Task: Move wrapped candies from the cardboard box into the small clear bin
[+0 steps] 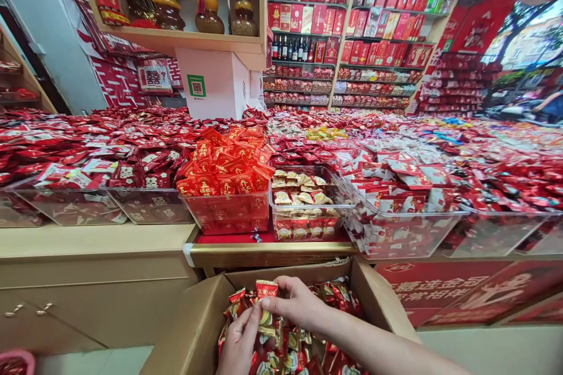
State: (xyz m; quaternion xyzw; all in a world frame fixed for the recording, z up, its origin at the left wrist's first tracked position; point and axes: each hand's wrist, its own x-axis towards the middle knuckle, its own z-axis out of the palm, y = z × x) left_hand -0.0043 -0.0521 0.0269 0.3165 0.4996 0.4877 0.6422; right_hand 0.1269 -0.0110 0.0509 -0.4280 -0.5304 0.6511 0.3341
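Note:
Both hands are over an open cardboard box [189, 328] full of red and gold wrapped candies [292, 357]. My left hand [241, 337] pinches the lower left side of a small candy packet [266, 289] printed "DURIAN". My right hand [297, 303] grips the same packet from the right, its thumb across the front. The packet stands upright between the fingertips, its red top showing. Just beyond the box, a clear plastic bin [308, 207] holds rows of similar packets, stacked neatly on its left side.
Left of that bin, another clear bin [224, 214] is heaped with orange-red packets. More candy bins [409, 220] line the counter on both sides. A gold-edged ledge [272, 255] runs behind the box. Shelves of bottles and gift boxes [308, 20] stand farther back.

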